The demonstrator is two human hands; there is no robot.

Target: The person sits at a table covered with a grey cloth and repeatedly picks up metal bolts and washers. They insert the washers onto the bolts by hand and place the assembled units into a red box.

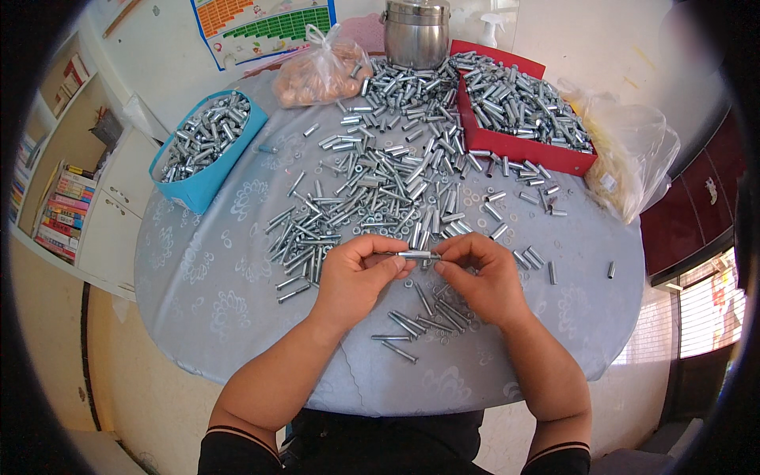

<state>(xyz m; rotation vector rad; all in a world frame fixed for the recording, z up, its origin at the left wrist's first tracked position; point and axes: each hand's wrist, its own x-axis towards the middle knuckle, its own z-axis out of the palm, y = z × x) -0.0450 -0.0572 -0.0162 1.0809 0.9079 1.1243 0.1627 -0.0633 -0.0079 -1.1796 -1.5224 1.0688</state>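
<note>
Between my two hands lies a shiny metal sleeve anchor bolt (417, 254), held level above the table. My left hand (355, 275) pinches its left end between thumb and fingers. At the right end, the thumb and fingertips of my right hand (484, 273) are closed on it; any small nut or washer there is hidden. Just below my hands lie several loose long bolts (408, 324) with small rings among them. A large heap of bolts, sleeves and nuts (368, 194) spreads just beyond my hands.
A blue box (178, 192) of metal parts stands at the left, a red box (522, 154) of sleeves at the far right. At the back are a tied plastic bag (321, 75) and a steel pot (417, 36). A clear bag (633, 150) sits by the right edge.
</note>
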